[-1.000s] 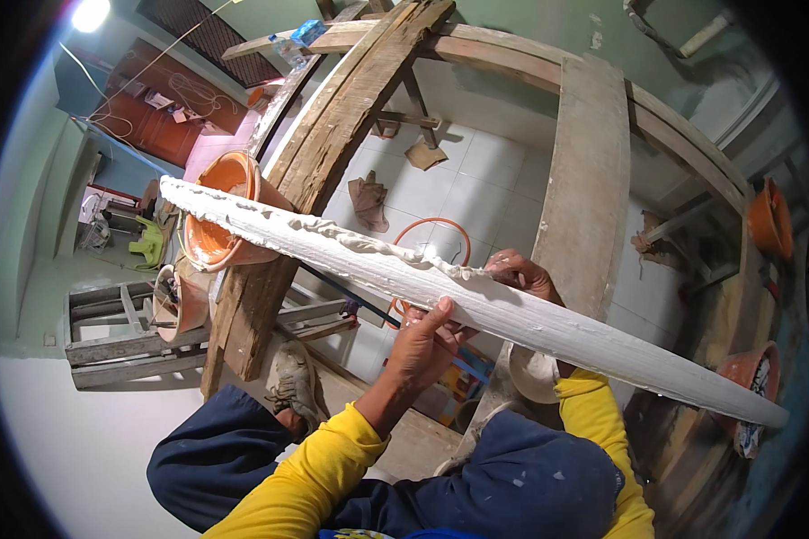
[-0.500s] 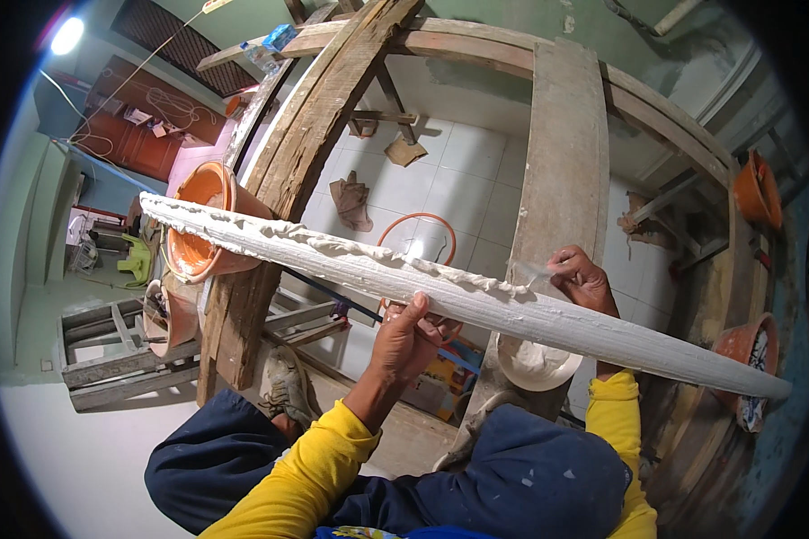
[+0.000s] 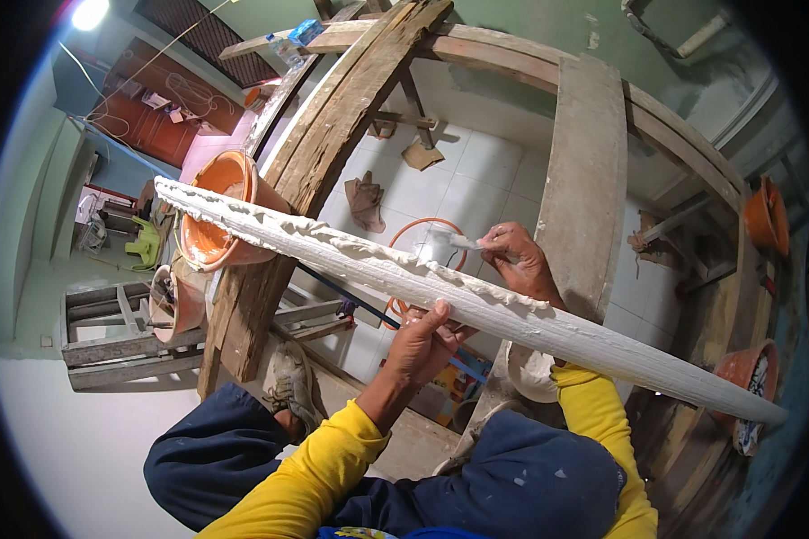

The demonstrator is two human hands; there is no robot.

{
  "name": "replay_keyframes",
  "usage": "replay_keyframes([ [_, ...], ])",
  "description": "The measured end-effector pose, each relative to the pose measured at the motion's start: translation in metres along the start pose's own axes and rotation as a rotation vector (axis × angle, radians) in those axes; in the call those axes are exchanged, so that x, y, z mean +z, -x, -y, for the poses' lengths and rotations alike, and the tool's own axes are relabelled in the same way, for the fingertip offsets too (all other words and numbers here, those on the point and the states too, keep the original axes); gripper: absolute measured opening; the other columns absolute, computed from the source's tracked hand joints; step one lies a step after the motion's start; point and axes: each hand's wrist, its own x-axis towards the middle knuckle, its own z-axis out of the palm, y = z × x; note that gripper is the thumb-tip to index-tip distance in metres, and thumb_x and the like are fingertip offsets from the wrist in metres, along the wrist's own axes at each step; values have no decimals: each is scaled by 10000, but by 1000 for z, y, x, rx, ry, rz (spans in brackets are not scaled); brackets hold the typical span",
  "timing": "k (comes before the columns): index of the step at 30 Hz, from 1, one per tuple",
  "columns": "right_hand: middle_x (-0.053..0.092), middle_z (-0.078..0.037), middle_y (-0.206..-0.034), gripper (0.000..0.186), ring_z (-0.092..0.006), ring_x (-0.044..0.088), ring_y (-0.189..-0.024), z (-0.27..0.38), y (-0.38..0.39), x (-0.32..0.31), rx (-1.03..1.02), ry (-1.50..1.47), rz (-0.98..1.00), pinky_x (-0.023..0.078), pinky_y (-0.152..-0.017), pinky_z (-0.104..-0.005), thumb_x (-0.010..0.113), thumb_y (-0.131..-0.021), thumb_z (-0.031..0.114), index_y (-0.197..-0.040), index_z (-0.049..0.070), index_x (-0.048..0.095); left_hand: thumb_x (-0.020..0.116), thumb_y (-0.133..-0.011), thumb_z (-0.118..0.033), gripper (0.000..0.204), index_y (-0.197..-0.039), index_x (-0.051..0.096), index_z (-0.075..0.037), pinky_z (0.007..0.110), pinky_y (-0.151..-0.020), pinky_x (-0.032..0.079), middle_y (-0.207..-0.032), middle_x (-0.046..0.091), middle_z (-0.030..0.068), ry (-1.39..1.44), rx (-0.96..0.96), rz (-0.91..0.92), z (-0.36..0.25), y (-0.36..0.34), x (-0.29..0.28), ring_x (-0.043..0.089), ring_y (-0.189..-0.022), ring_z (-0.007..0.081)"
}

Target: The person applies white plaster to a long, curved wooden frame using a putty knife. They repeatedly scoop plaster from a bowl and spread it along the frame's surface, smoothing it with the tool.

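A long white strip (image 3: 368, 274), tapering toward both ends, crosses in front of me from upper left to lower right. Thick wet white paste stands in a ragged ridge along the far edge of its left part; the right part looks smoother and streaked. Below its middle, my left hand (image 3: 420, 346) grips it, thumb on the near edge and fingers underneath. Beyond the strip, my right hand (image 3: 523, 260) pinches a small scraper (image 3: 454, 241) with a pale, partly see-through blade, apart from the strip. Partly hidden under the strip is a bowl (image 3: 530, 373) of white paste.
Rough wooden beams (image 3: 333, 126) and a wide plank (image 3: 586, 180) span over a tiled floor. An orange bucket (image 3: 220, 238) sits behind the strip's left end. More orange buckets (image 3: 766, 220) stand at right. A wooden ladder (image 3: 126, 337) lies at left, near my shoe (image 3: 288, 386).
My right hand has moved left and away from me with the scraper, from the strip's surface to beyond its far edge. My left hand keeps its grip; the whole view has shifted slightly.
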Motion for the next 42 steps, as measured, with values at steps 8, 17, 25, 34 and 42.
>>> replay_keyframes([
  [8,622,-62,-1110,264,-161,609,-1067,14,7,-32,-77,274,107,523,-918,-313,721,-864,-94,-1060,82,707,680,-985,-210,342,-1288,561,-106,451,-923,531,-1315,621,84,-2,-10,21,6,-4,-15,610,-1206,271],
  [17,631,-61,-1109,250,-174,612,-1063,63,96,-99,360,-116,-13,501,-950,-306,684,-865,-92,-1075,43,701,639,-1007,-282,438,-1353,523,-40,518,-1069,479,-1373,588,168,-18,22,-4,5,-4,-12,583,-1263,324],
  [25,706,-125,-1095,240,-286,666,-1006,82,299,-158,446,999,-358,496,-942,-391,666,-931,119,-1152,29,693,619,-1016,-266,426,-1368,497,-58,463,-1068,503,-1321,606,125,-36,8,-169,8,-8,-8,589,-1252,275],
  [34,715,-209,-1007,214,-396,693,-875,154,203,-45,823,1506,68,545,-790,-468,610,-862,137,-976,8,735,638,-1007,-253,420,-1359,491,-76,452,-1036,514,-1309,586,91,-114,47,-233,3,-5,24,597,-1223,232],
  [42,708,-201,-963,267,-371,682,-908,108,161,-16,344,1617,-43,530,-826,-451,593,-844,113,-1056,-5,704,445,-1035,-600,651,-1496,414,-142,547,-1104,393,-1439,538,84,-97,218,-77,23,3,-1,538,-1291,278],
])
